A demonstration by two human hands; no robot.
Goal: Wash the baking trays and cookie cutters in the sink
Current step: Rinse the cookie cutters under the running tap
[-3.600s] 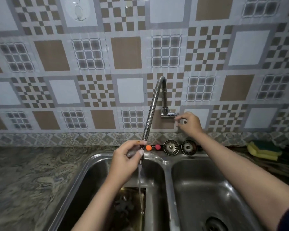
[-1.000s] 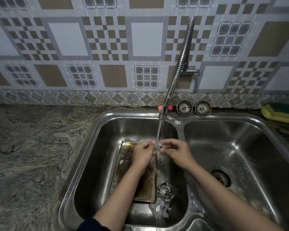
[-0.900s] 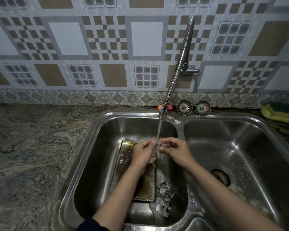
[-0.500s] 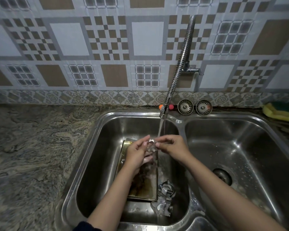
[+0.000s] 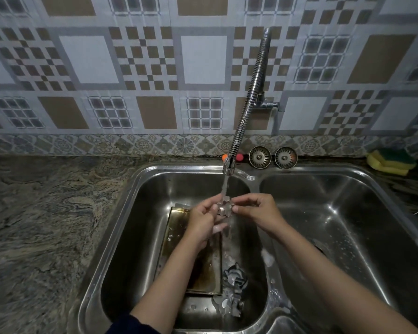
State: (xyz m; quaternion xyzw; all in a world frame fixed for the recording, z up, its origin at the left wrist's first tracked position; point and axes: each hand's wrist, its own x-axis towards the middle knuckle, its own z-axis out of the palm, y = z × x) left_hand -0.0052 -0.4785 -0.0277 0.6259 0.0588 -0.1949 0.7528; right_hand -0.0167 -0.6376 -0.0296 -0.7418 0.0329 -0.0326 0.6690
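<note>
Centre frame, under faucet stream | left hand, right hand fingertips pinching cookie cutter | thin, light, stiff, wet-slippery, sharp rim | best held by outer walls

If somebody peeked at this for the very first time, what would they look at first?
Probably the two hands, left hand and right hand, pinching a little metal cookie cutter under the water running from the bendy tap, above the left basin. Below them a stained baking tray lies in that basin, with a pile of cutters just to its right. The checked tile wall behind is eye-catching too.
</note>
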